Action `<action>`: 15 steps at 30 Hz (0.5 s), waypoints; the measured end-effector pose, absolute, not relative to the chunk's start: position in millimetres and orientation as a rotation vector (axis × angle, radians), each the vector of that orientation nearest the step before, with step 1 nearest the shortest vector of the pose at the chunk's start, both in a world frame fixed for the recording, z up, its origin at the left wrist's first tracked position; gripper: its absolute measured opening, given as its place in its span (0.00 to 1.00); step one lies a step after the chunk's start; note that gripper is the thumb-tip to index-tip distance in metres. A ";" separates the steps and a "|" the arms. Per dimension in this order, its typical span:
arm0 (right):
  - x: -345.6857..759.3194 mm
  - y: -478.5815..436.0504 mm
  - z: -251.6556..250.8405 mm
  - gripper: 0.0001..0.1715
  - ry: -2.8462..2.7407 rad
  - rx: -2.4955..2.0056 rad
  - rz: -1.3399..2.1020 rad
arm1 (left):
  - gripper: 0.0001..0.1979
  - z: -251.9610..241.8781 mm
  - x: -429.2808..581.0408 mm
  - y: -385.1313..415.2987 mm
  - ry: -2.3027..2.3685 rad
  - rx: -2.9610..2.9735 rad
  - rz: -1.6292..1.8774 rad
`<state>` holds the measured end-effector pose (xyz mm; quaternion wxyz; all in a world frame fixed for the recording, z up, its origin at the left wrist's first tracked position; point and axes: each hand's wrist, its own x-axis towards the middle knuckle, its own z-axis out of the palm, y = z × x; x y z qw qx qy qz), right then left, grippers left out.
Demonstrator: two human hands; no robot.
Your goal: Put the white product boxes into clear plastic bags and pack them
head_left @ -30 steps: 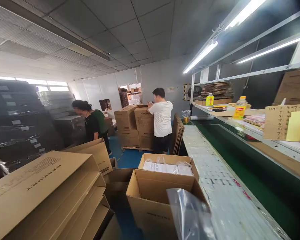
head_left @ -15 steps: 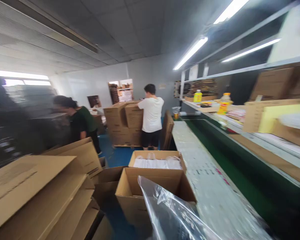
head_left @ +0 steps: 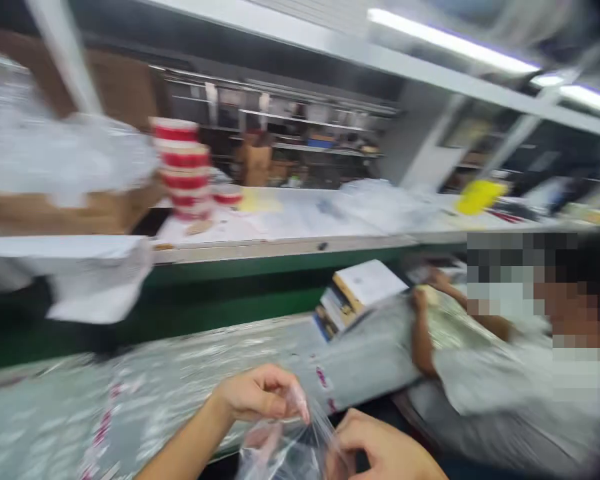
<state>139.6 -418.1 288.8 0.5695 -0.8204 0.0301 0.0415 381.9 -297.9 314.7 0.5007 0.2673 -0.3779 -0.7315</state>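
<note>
At the edge of a film-covered bench, a worker's two bare hands hold a clear plastic bag low in the foreground. The left hand bends thumb and fingers toward one another, gripping the bag's film near the fingertips; the right hand curls its fingers onto the film at the other side, some of them hidden. The bag hangs between the hands, cut off by the lower edge of the view. Beyond them, a white-topped stack of boxes sits on the bench beside a green surface. At right, a co-worker in a pale top has both hands at shiny, crinkled wrapping. Red-and-white rolls rise on the white shelf behind, with loose clear plastic and a blurred yellow object farther right.
</note>
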 end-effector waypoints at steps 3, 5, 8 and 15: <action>105.0 -443.8 298.3 0.33 -0.302 -1.670 -0.039 | 0.26 322.0 378.4 -355.9 -1.024 0.486 -2.167; 73.5 -457.4 312.1 0.28 -0.373 -1.526 -0.146 | 0.28 330.0 380.2 -390.0 -1.167 0.497 -2.336; 29.4 -467.4 338.0 0.38 -0.124 -1.463 -0.184 | 0.28 342.4 390.0 -427.8 -1.402 0.748 -2.361; -6.8 -541.6 321.9 0.21 0.600 -1.902 -0.110 | 0.24 307.9 391.1 -460.4 -0.950 0.943 -1.725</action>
